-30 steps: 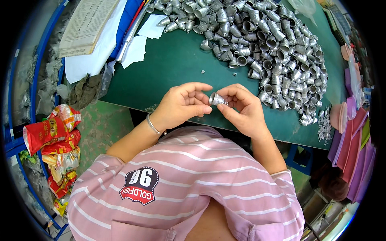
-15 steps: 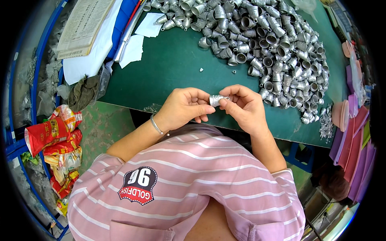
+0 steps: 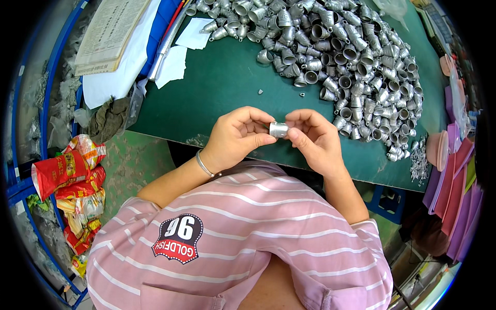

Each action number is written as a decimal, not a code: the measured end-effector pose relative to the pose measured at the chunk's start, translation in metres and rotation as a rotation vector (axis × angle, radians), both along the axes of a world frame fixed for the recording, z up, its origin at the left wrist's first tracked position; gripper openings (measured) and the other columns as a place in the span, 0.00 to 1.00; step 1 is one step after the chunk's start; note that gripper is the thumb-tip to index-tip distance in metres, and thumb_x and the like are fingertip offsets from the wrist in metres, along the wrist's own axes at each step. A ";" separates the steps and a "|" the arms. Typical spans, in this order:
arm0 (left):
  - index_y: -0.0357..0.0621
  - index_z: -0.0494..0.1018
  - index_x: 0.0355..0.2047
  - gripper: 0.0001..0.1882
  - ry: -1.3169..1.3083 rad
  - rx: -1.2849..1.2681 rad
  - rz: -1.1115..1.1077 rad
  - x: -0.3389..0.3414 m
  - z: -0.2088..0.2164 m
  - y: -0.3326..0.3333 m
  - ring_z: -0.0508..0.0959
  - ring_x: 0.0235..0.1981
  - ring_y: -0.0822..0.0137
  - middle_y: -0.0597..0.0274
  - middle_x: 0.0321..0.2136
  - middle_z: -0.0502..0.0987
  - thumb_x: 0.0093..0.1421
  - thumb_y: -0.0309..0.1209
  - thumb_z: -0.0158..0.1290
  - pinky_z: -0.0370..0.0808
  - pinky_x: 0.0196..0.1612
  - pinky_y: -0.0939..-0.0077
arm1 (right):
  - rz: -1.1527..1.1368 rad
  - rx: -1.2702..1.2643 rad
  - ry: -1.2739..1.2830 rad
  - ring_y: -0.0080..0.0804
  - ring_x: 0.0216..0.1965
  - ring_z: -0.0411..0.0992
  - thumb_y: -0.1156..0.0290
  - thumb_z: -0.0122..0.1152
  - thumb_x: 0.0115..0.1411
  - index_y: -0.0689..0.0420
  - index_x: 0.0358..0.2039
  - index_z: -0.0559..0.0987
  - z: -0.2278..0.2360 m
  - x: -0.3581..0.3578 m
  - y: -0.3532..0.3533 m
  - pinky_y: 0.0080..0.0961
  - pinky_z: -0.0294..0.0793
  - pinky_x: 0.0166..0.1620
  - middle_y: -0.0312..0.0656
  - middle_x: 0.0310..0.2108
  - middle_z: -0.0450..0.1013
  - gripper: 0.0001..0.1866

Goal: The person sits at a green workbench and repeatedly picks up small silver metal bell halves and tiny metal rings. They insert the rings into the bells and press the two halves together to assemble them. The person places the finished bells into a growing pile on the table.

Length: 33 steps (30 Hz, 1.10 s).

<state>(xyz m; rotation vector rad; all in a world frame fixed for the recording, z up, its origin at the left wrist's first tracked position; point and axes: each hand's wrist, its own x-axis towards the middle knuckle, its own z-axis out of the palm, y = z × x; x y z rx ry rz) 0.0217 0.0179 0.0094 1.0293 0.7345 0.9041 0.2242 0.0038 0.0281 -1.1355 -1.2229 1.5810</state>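
Note:
Over the near edge of the green tabletop [image 3: 217,98], a small silver-grey metal bell [image 3: 278,129] is held on its side between my two hands. My left hand [image 3: 232,135] pinches its left end between thumb and fingers. The thumb and fingertips of my right hand [image 3: 316,138] close on the other end and hide it. A smooth, shiny side of the bell faces up. Beyond my hands lies a large heap of similar bells [image 3: 356,72], many with their open mouths showing.
Two tiny metal bits [image 3: 260,92] lie beyond my hands. Small metal pieces [image 3: 419,160] are piled at the right edge near pink and purple bins [image 3: 454,191]. Papers [image 3: 116,77] and a grey cloth [image 3: 108,120] lie left. Red packets [image 3: 62,173] hang beside a blue rack [image 3: 49,103].
The bell has turned between my fingers: its patterned side and the small loop at its right end showed before, and now a smooth side shows. Both hands stay almost in place.

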 end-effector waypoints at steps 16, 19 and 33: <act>0.33 0.71 0.42 0.18 0.158 0.255 0.074 0.002 0.004 -0.002 0.76 0.38 0.69 0.56 0.41 0.71 0.49 0.15 0.58 0.76 0.42 0.78 | -0.053 0.451 -0.167 0.28 0.39 0.72 0.86 0.60 0.49 0.62 0.37 0.74 -0.002 -0.009 0.002 0.23 0.73 0.41 0.42 0.39 0.72 0.14; 0.36 0.71 0.40 0.18 0.292 0.456 0.066 0.000 0.005 -0.001 0.74 0.36 0.72 0.57 0.40 0.70 0.48 0.15 0.60 0.74 0.40 0.81 | -0.081 0.427 -0.181 0.30 0.39 0.72 0.87 0.59 0.47 0.62 0.34 0.75 -0.006 -0.013 -0.001 0.23 0.73 0.41 0.42 0.38 0.73 0.13; 0.37 0.68 0.39 0.09 -0.040 -0.145 0.105 0.004 0.003 0.000 0.72 0.29 0.73 0.63 0.31 0.71 0.57 0.21 0.51 0.71 0.33 0.80 | -0.383 0.817 -1.478 0.37 0.44 0.65 0.74 0.59 0.48 0.57 0.38 0.74 0.001 0.033 0.043 0.37 0.57 0.44 0.39 0.40 0.70 0.14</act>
